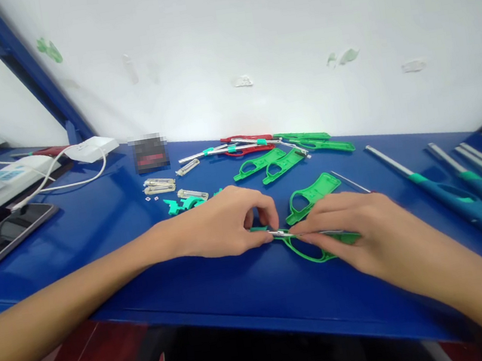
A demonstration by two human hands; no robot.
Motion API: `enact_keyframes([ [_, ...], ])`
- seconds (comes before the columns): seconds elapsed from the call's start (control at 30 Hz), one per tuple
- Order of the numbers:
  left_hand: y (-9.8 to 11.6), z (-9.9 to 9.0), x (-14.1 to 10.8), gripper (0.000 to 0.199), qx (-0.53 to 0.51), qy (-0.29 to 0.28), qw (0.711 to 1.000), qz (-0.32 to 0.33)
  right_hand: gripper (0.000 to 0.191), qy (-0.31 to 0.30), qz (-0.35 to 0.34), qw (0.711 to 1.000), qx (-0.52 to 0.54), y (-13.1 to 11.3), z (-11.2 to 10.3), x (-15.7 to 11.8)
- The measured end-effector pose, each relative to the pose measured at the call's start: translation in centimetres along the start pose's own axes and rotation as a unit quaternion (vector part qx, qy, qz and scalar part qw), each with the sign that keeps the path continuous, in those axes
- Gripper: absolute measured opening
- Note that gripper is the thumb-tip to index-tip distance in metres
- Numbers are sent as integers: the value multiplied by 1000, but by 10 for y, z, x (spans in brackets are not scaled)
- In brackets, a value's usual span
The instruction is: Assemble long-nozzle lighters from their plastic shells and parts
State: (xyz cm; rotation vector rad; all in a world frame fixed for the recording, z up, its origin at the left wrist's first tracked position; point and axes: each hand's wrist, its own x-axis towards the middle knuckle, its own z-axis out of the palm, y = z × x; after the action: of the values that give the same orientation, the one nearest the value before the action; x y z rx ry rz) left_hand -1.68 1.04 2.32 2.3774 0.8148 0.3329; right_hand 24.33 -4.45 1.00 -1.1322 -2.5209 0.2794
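Observation:
Near the front of the blue table, my left hand [225,225] pinches the left end of a thin metal part [278,233]. My right hand [360,223] has its thumb and fingers closed on the same part farther right, over a green plastic handle shell [310,253] with a large loop. The shell lies partly beneath my right fingers. Just behind it rests another green shell [311,195], and a thin metal rod [350,181] sticks out behind my right hand. Teal plastic pieces [183,205] lie beyond my left wrist, partly hidden.
Clear plastic parts [159,185] and a dark pixelated item [150,153] are at the back left. Red shells [246,138] and metal tubes [218,151] lie behind. Blue lighters [461,202] line the right side. A phone [9,236] and white power strip [1,186] are left.

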Motion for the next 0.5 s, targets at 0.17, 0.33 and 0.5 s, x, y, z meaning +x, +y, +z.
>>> enact_keyframes([
  [0.17, 0, -1, 0, 10, 1, -5, 1000, 3, 26, -3, -2, 1000, 4, 0, -1, 0],
  [0.33, 1, -1, 1, 13, -2, -6, 1000, -6, 28, -3, -15, 1000, 1, 1, -2, 1],
  [0.5, 0, 3, 3, 18, -26, 5, 999, -31, 30, 2, -10, 1000, -3, 1, -1, 0],
])
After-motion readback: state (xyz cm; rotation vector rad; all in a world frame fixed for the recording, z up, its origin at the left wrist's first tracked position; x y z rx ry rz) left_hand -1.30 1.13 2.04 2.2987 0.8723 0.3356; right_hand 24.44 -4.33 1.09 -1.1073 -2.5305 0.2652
